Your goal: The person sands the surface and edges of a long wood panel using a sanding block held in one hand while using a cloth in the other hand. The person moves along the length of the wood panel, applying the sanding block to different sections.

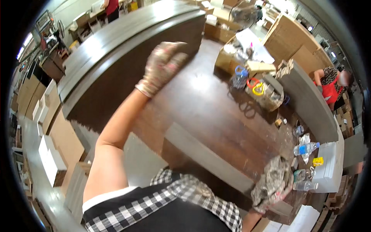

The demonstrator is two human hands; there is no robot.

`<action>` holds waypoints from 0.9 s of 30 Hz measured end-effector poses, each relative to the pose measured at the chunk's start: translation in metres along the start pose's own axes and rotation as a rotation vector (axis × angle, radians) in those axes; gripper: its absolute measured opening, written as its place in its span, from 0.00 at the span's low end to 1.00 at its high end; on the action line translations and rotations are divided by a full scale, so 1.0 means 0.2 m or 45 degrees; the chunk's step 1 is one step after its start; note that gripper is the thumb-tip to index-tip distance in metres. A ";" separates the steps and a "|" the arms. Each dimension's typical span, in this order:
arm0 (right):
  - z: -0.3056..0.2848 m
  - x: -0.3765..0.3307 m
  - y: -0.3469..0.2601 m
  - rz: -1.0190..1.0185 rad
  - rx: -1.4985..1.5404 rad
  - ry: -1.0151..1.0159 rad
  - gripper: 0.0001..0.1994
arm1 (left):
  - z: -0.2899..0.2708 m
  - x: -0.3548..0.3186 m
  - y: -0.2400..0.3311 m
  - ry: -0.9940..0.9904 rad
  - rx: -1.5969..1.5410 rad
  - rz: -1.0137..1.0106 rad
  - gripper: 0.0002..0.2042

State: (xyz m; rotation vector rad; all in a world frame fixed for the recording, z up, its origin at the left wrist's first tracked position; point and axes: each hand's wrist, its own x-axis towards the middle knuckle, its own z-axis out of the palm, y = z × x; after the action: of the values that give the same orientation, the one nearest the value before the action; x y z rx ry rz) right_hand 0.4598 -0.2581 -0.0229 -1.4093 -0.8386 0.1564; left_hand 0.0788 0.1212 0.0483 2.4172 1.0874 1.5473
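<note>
Grey board [216, 162], long and narrow, lay slantwise across the dark brown worktable [216, 104] in the lower middle of the frame, running from centre toward the lower right. The right hand [272, 185], in a patterned work glove, was closed over the board's near end at lower right, fingers curled over its edge. The left hand [162, 65], gloved the same way, reached up at the end of a bare outstretched arm and rested against the edge of a tall stack of dark panels [116, 54] in the upper middle; whether it gripped the stack or only pressed on it could not be told. The two hands were well apart. Right of the board stood clear plastic bottles [306, 148], and farther up a box of coloured tape rolls [259, 87]. Another person in red [330, 87] stood at the right edge.
</note>
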 end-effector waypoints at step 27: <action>0.91 -0.10 0.15 -0.238 -0.329 -1.333 0.20 | 0.21 -1.20 0.81 -0.695 -0.747 -0.100 0.13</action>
State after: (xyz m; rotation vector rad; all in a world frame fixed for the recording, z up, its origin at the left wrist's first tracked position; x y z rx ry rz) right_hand 0.3491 -0.1170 -0.0709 -1.4473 -1.8931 0.6964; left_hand 0.1396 -0.1311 -0.0896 2.1387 0.5186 0.9079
